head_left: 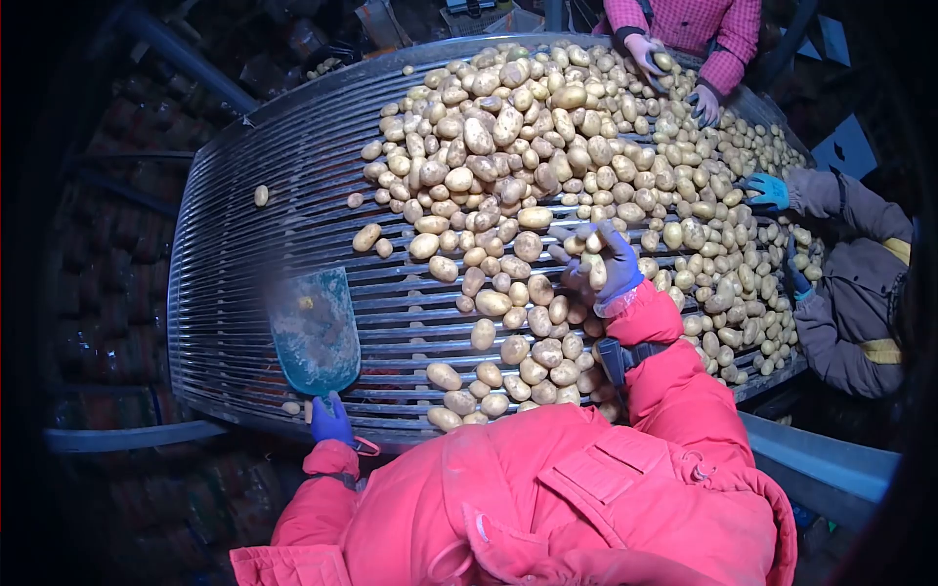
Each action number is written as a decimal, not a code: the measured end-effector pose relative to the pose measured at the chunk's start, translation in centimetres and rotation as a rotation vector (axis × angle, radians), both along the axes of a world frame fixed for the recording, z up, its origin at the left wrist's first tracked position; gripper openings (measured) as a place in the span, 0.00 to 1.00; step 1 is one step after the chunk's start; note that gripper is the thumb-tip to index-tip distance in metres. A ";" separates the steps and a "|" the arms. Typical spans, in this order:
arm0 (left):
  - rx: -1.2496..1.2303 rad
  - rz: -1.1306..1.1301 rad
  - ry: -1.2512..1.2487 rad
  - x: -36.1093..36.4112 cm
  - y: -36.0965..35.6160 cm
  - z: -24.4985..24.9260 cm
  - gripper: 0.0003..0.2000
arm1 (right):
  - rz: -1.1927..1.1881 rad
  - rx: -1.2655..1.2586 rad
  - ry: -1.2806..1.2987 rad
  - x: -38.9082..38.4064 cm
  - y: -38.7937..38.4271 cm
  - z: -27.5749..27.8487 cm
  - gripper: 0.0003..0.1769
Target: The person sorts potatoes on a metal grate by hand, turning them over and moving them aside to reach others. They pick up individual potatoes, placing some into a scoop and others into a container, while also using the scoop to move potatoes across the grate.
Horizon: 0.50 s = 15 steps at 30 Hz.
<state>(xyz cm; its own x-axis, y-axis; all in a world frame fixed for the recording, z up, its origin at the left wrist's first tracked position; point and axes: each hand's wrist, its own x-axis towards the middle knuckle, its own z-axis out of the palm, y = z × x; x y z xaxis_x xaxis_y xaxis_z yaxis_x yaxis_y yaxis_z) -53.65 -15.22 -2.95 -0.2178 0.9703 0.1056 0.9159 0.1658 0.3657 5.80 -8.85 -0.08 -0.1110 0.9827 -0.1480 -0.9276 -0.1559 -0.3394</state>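
My left hand (330, 422) clamps the scoop (315, 332) by its handle; my right hand (619, 275) wraps a probably firm, roll-prone potato (592, 266) round its middle.

A curved bed (244, 293) of metal rollers carries everything; potatoes (508, 127) lie heaped over its far and right parts, thinning to a looser band toward the near edge; a lone potato (261, 195) sits well apart on the left; a few strays (366, 237) lie just off the heap's left rim; a green scoop (315, 332) rests on bare rollers at the near left.
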 end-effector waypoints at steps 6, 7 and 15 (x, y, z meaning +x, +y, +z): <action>0.024 -0.009 -0.001 -0.1 0.0 -0.2 0.19 | -0.145 -0.127 -0.203 2.3 1.9 -4.0 0.23; 0.038 -0.014 -0.019 -0.2 0.0 -0.3 0.19 | -0.134 -0.163 -0.283 2.9 2.3 -4.8 0.24; 0.017 0.025 0.071 -0.5 0.0 -0.8 0.20 | -0.296 -0.151 -1.390 0.3 9.3 -4.2 0.20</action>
